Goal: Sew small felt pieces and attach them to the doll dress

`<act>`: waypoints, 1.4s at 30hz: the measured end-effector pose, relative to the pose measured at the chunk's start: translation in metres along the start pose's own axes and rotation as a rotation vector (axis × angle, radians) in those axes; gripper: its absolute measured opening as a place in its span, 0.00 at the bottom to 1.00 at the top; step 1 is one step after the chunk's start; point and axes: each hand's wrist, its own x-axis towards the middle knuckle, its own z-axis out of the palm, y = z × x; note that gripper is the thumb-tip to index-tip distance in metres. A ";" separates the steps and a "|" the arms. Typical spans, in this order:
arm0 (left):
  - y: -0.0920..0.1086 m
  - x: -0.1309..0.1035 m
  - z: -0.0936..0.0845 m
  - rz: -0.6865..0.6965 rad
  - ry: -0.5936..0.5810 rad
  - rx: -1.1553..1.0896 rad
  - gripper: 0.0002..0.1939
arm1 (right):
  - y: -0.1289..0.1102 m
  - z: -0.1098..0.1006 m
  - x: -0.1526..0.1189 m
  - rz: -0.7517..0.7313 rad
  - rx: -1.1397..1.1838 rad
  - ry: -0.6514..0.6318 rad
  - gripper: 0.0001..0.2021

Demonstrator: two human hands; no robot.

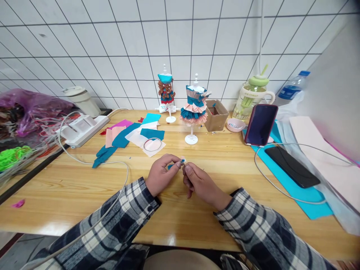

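Over the front middle of the table, my left hand (162, 174) and my right hand (201, 183) meet at the fingertips. Pinched between them is a small pink-and-blue paper piece (183, 160), too small to make out in detail. Thumb and forefinger are closed on each hand. Just beyond them a miniature dress form (193, 107) stands upright on a white base, wearing a ruffled dress of teal and pink. Farther back, a second miniature dress form (166, 92) wears blue, brown and red. A teal scrap (170, 166) shows partly behind my left fingers.
Coloured paper pieces (126, 135) and a metal ring (152, 144) lie at the left, near a power strip (83, 129) with a trailing white cable (127, 170). A cardboard box (217, 119), pink bowl (235, 125), propped phone (261, 125) and flat phone (292, 167) occupy the right.
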 end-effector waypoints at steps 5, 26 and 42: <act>-0.007 0.001 0.001 -0.070 -0.052 -0.158 0.11 | 0.000 -0.002 0.001 0.008 0.028 -0.038 0.19; -0.007 0.004 0.000 -0.032 -0.078 -0.135 0.11 | -0.006 -0.009 0.001 0.028 0.002 -0.029 0.16; -0.007 0.006 0.000 -0.117 -0.152 -0.262 0.12 | -0.006 -0.022 0.006 -0.100 -0.019 0.187 0.15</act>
